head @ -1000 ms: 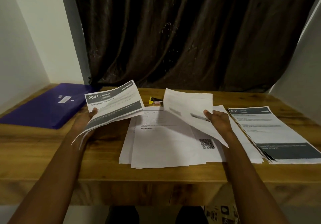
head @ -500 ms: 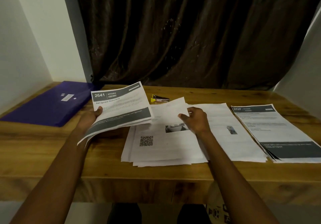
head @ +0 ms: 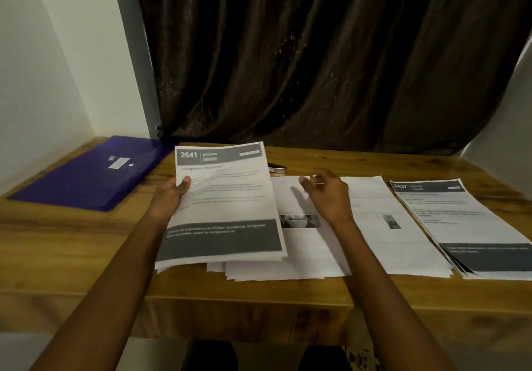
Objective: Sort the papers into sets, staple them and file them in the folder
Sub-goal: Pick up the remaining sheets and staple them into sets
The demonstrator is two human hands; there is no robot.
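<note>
My left hand point(head: 169, 198) grips a set of papers headed "2641 Kitchen" point(head: 227, 206) by its left edge, thumb on top, above the left part of the loose pile. The loose pile of white papers point(head: 302, 252) lies at the table's middle, its top sheet bearing a small photo. My right hand point(head: 325, 195) hovers over that pile with relaxed fingers and holds nothing. A second white pile point(head: 383, 226) lies just to the right. A sorted set headed "2437" point(head: 466, 226) lies at far right. The purple folder point(head: 92, 172) rests at far left. The stapler point(head: 276, 168) peeks out behind the held set.
The wooden table point(head: 72, 241) ends at a front edge near my body. A dark curtain point(head: 316, 54) hangs behind the table, and white walls close in at the left and right.
My left hand has brought the 2641 set rightward over the middle pile. My right hand has let go of the sheet it was laying down and lifted off the pile.
</note>
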